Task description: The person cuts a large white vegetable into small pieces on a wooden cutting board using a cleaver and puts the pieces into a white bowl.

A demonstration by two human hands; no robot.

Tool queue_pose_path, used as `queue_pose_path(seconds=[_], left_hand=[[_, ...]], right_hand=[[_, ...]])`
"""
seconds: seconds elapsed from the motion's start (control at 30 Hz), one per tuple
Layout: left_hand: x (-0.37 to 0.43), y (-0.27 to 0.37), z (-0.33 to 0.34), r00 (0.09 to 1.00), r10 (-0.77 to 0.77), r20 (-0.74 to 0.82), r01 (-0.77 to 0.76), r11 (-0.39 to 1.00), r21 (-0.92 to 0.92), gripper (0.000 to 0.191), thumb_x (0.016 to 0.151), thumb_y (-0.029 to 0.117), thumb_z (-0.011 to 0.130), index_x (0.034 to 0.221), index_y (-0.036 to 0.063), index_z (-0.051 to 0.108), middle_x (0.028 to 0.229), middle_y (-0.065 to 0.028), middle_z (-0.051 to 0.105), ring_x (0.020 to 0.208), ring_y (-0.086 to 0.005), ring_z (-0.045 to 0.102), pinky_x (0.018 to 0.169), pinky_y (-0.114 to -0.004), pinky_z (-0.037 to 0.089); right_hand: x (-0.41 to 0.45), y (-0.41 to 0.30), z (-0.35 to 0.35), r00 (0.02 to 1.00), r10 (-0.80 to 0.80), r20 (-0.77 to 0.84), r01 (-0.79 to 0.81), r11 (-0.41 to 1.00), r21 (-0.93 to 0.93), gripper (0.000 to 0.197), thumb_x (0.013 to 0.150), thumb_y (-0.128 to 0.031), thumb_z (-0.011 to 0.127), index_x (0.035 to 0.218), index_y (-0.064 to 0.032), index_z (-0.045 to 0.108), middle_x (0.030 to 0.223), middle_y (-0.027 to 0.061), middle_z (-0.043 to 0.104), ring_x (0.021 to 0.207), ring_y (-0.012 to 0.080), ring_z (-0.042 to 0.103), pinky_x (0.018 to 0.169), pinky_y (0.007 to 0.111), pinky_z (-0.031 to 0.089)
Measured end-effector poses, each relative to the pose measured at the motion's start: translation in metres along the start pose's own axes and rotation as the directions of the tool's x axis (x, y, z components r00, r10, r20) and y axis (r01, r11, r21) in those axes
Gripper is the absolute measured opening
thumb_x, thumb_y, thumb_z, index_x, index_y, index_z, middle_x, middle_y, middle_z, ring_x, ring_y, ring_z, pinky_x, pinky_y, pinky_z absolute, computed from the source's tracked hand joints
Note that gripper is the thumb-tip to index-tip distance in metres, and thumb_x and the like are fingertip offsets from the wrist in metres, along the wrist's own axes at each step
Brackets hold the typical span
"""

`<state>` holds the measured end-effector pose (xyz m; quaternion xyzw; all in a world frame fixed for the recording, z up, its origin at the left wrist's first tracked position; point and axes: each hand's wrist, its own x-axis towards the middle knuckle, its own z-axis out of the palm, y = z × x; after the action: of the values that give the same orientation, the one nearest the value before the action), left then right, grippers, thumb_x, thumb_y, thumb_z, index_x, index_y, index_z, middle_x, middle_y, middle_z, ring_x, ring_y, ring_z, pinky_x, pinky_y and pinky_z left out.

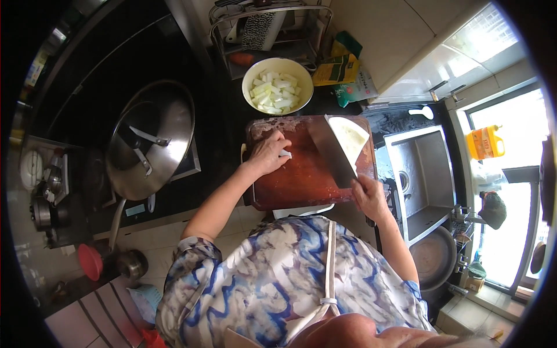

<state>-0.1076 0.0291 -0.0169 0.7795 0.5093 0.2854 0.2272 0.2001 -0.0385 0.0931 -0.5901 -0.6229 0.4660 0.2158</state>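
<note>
My right hand (pixel 369 195) grips the handle of a broad cleaver (pixel 331 152). Its blade stands over the right half of a reddish-brown wooden cutting board (pixel 296 185). Against the blade's right side lies a large pale slab of vegetable (pixel 349 135), perhaps winter melon, partly covered by the blade. On the board's left half, my left hand (pixel 268 153) pinches a small white piece (pixel 285 153), mostly hidden by the fingers. Just beyond the board stands a cream enamel bowl (pixel 247 89), holding many cut pale green-white chunks (pixel 276 92).
Left is a cooktop with a wok (pixel 150 174) and lid. A metal rack (pixel 326 26) with utensils and food packets (pixel 337 71) stand behind the bowl. At right are a steel sink (pixel 428 174), a white spoon (pixel 422 112), a pan (pixel 435 259) and a yellow jug (pixel 485 142).
</note>
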Motion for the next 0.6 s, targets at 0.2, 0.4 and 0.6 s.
queue_pose_path(seconds=[0.2,0.4,0.6], left_hand=[[-0.001,-0.01,-0.004,0.981,-0.017,0.194,0.024,0.999,-0.034,0.016,0.077,0.006,0.071,0.082,0.0043,0.056,0.087,-0.0124,0.059,0.08,-0.0338,0.062,0.068,-0.042,0.05],[0.0,-0.016,-0.014,0.997,-0.079,0.001,0.076,0.959,-0.272,0.012,0.079,0.002,0.068,0.088,0.004,0.06,0.07,-0.0025,0.059,0.06,-0.0077,0.055,0.054,-0.026,0.045],[0.076,-0.011,-0.054,0.829,-0.079,-0.554,0.076,0.997,-0.027,0.039,0.079,0.006,0.07,0.116,0.0033,0.058,0.102,-0.0145,0.065,0.089,-0.0267,0.065,0.074,-0.036,0.053]], right_hand=[[-0.021,0.023,0.017,0.993,-0.117,0.023,0.119,0.973,-0.198,0.016,0.09,-0.009,0.06,0.099,0.0025,0.065,0.073,0.0248,0.062,0.068,0.0378,0.065,0.062,0.039,0.049],[-0.043,0.036,0.025,0.982,-0.189,-0.024,0.175,0.944,-0.28,0.019,0.085,-0.007,0.061,0.102,0.0017,0.065,0.086,0.0229,0.066,0.081,0.0405,0.065,0.07,0.043,0.053],[-0.048,0.054,0.03,0.962,-0.272,-0.036,0.246,0.915,-0.319,0.02,0.084,-0.009,0.062,0.102,-0.0009,0.065,0.087,0.0215,0.066,0.083,0.0402,0.065,0.071,0.045,0.052]])
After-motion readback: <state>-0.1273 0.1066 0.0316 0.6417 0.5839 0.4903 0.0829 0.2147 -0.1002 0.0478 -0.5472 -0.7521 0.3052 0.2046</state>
